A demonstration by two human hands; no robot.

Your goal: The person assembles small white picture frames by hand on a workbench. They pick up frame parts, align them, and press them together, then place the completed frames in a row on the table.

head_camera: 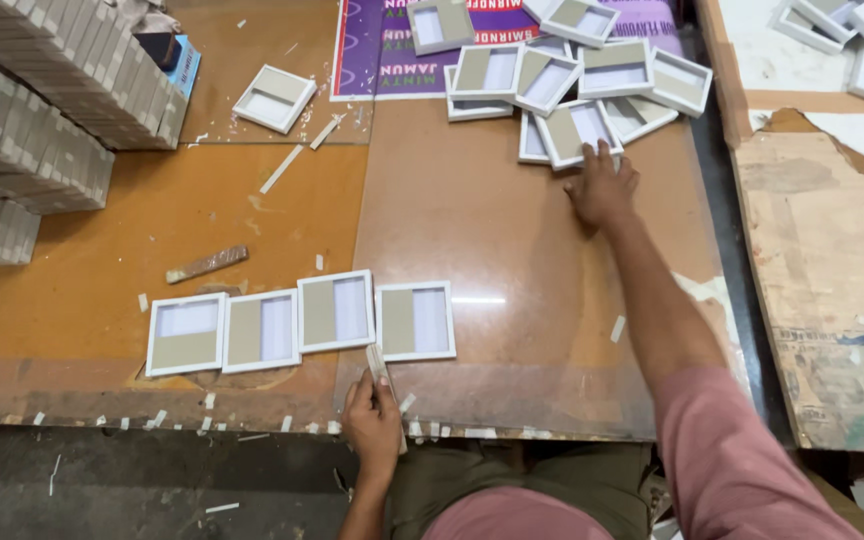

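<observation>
**Frames laid out on a worn counter**

A scuffed orange-brown counter (152, 220) fills the view, littered with white paper scraps. Near its front edge lies a row of four frames (302, 322) — small white squares, side by side, each with a grey-and-white panel inside. Just in front of the row's last frame, the left hand (372, 420) is closed around a thin pale stick (382, 372), whose tip points up toward that frame. Far behind the row and off toward the right hand's side sits a loose pile of frames (562, 90), overlapping one another and partly resting on a purple printed sheet (392, 50). The right hand (602, 185) stretches out to that pile, fingers spread, fingertips touching its nearest frame. Behind the row on the opposite side rise stacks of grey boards (32, 120) — and one single frame (274, 98) lies beside them.
</observation>
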